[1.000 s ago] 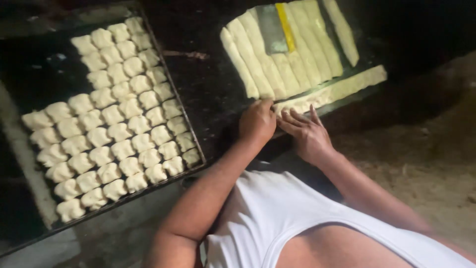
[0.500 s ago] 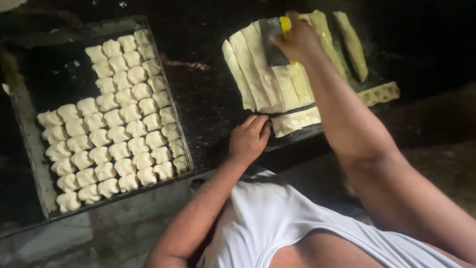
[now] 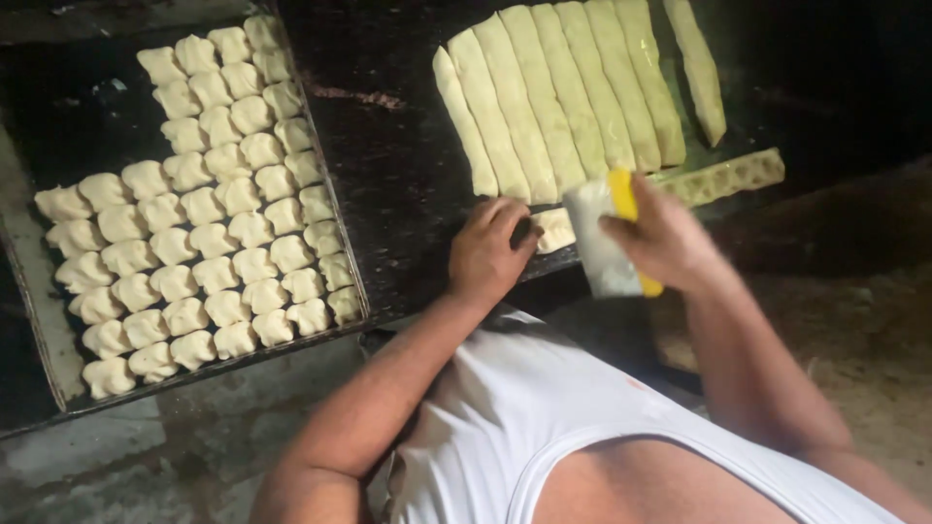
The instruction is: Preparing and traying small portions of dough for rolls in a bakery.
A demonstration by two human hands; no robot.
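We hold the dough scraper [image 3: 604, 247] in our right hand [image 3: 660, 238], fingers closed around its yellow handle, the metal blade just above the near dough strip [image 3: 723, 177]. Our left hand [image 3: 488, 250] has its fingers curled down on the cut end of this strip [image 3: 555, 230], at the edge of the dark work board [image 3: 408, 175]. For even pieces, we judge the blade should come straight down, close beside the left fingers but not on them. The long dough strips [image 3: 553, 102] lie just behind, and the tray [image 3: 44, 335] of shaped dough pieces [image 3: 209, 209] stands to the left, not in the way.
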